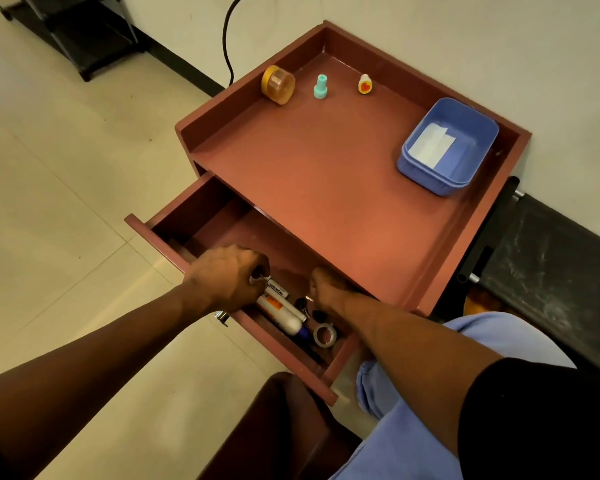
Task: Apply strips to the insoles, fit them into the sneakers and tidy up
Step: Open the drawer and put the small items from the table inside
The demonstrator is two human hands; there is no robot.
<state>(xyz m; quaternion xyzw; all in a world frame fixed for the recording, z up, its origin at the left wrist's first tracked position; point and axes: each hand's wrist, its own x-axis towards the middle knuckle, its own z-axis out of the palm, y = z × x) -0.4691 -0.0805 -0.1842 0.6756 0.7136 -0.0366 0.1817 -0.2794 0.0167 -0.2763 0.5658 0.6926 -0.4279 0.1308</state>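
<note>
Strips [433, 144] of white paper are seen lying inside a blue tub [426, 169] at the right rear of the red desk [326, 168]. Below the desk top, an open drawer [194, 216] is reached into by both hands. A small white tube [277, 287] is pinched by the curled fingers of the left hand [227, 277]. The right hand [326, 289] is sunk among the contents beside a tape roll [325, 335], and whether its fingers are gripping anything cannot be told.

White strips [432, 144], apparently flat, in blue tub [416, 169]
</note>
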